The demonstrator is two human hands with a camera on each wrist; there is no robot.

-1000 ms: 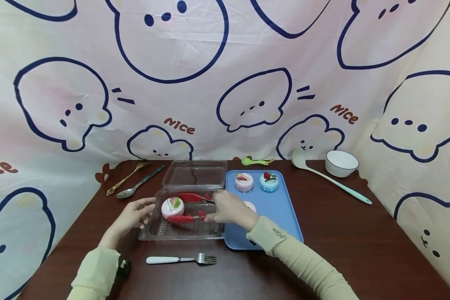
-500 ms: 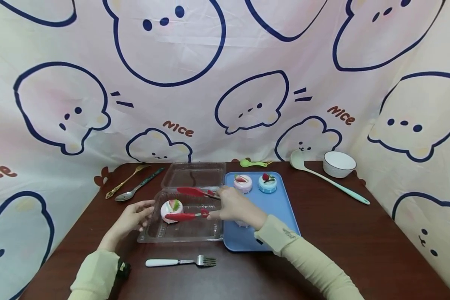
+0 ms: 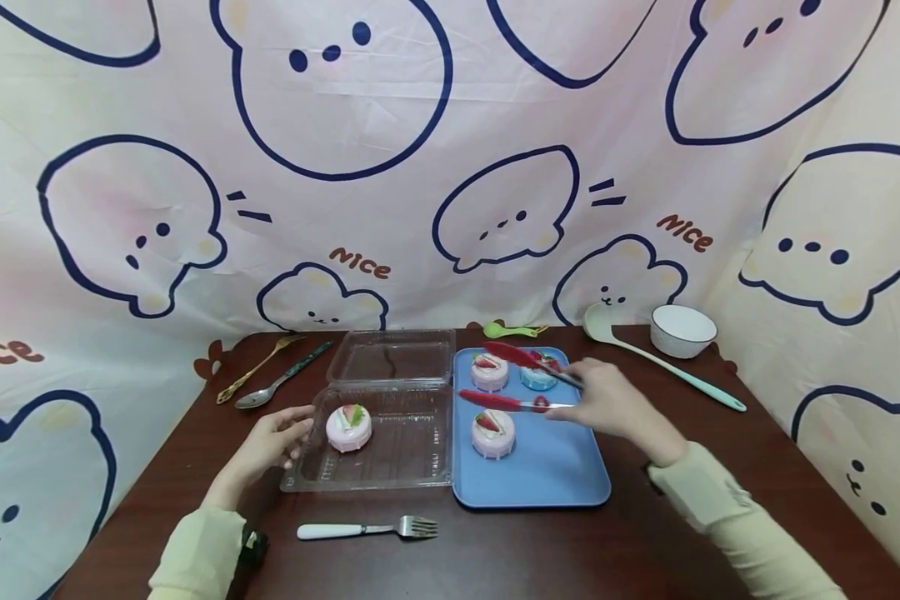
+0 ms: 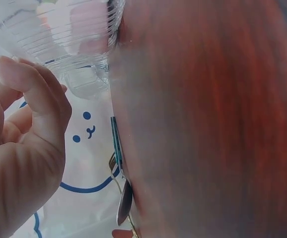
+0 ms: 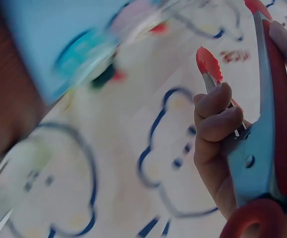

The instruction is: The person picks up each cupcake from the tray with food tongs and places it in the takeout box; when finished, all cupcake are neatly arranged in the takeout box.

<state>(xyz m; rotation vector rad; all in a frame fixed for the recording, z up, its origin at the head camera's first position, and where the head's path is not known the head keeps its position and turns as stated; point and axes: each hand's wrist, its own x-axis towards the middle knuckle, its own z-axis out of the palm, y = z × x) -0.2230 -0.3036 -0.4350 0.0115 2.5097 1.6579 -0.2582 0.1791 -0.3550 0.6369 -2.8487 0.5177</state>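
In the head view my right hand (image 3: 607, 398) grips red-tipped tongs (image 3: 506, 400) by their handles, the arms spread apart with nothing between the tips. They hover over the blue tray (image 3: 547, 479). Under them, a strawberry-topped pink cake (image 3: 492, 435) sits on the tray, with another pink cake (image 3: 489, 373) and a blue cake (image 3: 537, 375) behind, partly covered by the tongs. My left hand (image 3: 276, 437), fingers loosely bent, is at the left rim of a clear plastic container (image 3: 397, 482); firm contact is unclear. One pink cake (image 3: 348, 429) stands inside, its lid lying open behind.
A white-handled fork (image 3: 367, 528) lies in front of the container. At the back left are a spoon (image 3: 285, 375) and a gold fork (image 3: 258, 371). A green spoon (image 3: 506, 331) lies behind the tray; a ladle (image 3: 667, 358) and white bowl (image 3: 683, 331) are at the right.
My right hand has moved the tongs rightward from around the cake in the container to above the tray. That cake stayed inside. The left hand has hardly moved.
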